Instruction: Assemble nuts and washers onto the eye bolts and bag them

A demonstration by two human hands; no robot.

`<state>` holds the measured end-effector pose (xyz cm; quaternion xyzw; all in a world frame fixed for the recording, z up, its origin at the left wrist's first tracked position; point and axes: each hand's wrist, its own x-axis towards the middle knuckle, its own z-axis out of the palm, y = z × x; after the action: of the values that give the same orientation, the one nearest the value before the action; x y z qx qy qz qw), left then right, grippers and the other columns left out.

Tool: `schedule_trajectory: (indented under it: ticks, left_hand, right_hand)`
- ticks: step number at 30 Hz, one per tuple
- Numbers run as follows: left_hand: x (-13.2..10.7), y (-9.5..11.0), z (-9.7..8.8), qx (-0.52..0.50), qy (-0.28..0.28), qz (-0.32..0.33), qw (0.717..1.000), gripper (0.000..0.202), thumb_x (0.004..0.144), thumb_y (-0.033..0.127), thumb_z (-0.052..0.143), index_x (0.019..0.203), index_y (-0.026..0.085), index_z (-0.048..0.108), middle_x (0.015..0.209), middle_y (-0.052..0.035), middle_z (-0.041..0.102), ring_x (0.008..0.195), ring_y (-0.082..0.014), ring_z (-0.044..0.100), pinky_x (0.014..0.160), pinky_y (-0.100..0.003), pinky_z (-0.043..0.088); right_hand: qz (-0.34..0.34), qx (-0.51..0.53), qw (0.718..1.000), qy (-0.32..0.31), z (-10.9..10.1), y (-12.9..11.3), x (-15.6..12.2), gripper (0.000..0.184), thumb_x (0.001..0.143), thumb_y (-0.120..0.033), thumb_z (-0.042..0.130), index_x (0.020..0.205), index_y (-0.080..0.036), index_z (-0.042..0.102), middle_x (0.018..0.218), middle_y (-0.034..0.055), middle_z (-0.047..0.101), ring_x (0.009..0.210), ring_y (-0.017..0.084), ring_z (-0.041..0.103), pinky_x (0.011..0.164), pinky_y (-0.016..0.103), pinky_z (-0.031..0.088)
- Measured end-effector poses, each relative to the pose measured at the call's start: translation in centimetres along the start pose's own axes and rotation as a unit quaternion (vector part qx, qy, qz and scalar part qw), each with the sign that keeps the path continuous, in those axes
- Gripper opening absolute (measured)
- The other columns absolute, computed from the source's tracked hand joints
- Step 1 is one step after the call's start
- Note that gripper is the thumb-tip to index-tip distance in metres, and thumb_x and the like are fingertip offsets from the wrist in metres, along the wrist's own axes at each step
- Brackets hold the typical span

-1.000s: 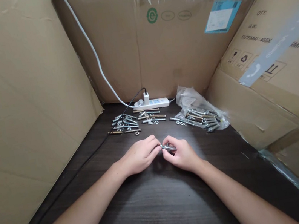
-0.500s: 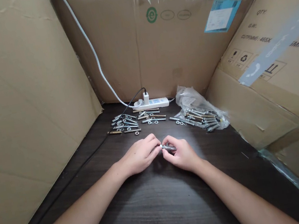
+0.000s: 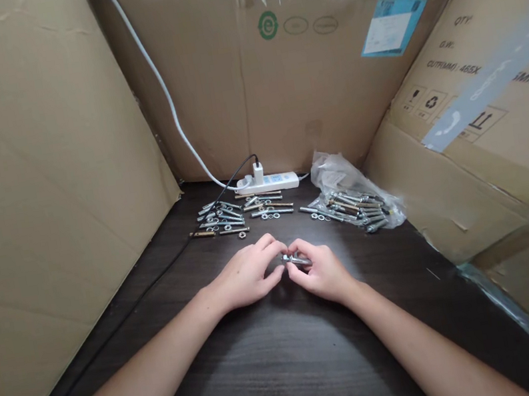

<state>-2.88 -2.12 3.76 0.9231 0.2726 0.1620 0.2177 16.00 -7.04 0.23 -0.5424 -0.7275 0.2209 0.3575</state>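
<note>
Over the middle of the table, my right hand (image 3: 321, 271) pinches a silver expansion bolt (image 3: 299, 260) between thumb and fingers. The bolt lies roughly sideways, its nut end pointing left; part of its shank is hidden by the fingers. My left hand (image 3: 251, 273) is at that nut end, thumb and forefinger parted on either side of it with a gap showing. Whether a fingertip touches the nut, I cannot tell. Beyond the hands lie a left group of loose bolts, nuts and washers (image 3: 231, 215) and a middle group (image 3: 274, 212).
A clear plastic bag (image 3: 335, 169) with several bolts (image 3: 360, 205) lies at the back right. Behind the loose hardware is a white power strip (image 3: 282, 181); its black cable (image 3: 147, 286) runs down the left side. Cardboard walls (image 3: 205, 86) enclose the dark table (image 3: 282, 364).
My left thumb and forefinger have spread apart from the bolt's end, and the nut now shows between them. The right hand stays on the bolt in nearly the same place.
</note>
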Motion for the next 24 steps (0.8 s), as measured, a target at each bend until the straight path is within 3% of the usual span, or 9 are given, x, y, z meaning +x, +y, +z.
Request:
schedule_trajectory:
  ticks: [5, 9, 24]
  left_hand:
    - [0.0, 0.16, 0.0, -0.013, 0.002, -0.02, 1.0, 0.021, 0.094, 0.033, 0.04, 0.107, 0.022, 0.052, 0.106, -0.0034, 0.054, 0.089, -0.0166, 0.057, 0.08, -0.03, 0.045]
    - [0.11, 0.07, 0.19, -0.006, -0.005, -0.018, 1.0, 0.022, 0.096, 0.032, 0.035, 0.1, 0.022, 0.054, 0.102, -0.0028, 0.053, 0.084, -0.0151, 0.056, 0.076, -0.028, 0.045]
    - [0.12, -0.06, 0.41, 0.001, 0.005, 0.0, 1.0, 0.017, 0.092, 0.026, 0.042, 0.105, 0.022, 0.052, 0.104, -0.0021, 0.052, 0.082, -0.0131, 0.057, 0.071, -0.025, 0.044]
  right_hand:
    - [0.001, -0.003, 1.0, -0.002, -0.02, -0.07, 0.04, 0.01, 0.078, -0.029, 0.055, 0.083, -0.02, 0.055, 0.058, -0.0049, 0.055, 0.048, 0.009, 0.046, 0.05, 0.02, 0.033]
    - [0.001, -0.006, 1.0, 0.0, -0.03, -0.07, 0.06, 0.009, 0.079, -0.028, 0.054, 0.082, -0.02, 0.055, 0.056, -0.0051, 0.053, 0.047, 0.009, 0.045, 0.05, 0.02, 0.033]
    - [0.0, 0.03, 0.999, -0.015, -0.11, 0.16, -0.03, 0.008, 0.079, -0.027, 0.054, 0.083, -0.02, 0.053, 0.058, -0.0059, 0.052, 0.048, 0.009, 0.043, 0.05, 0.02, 0.032]
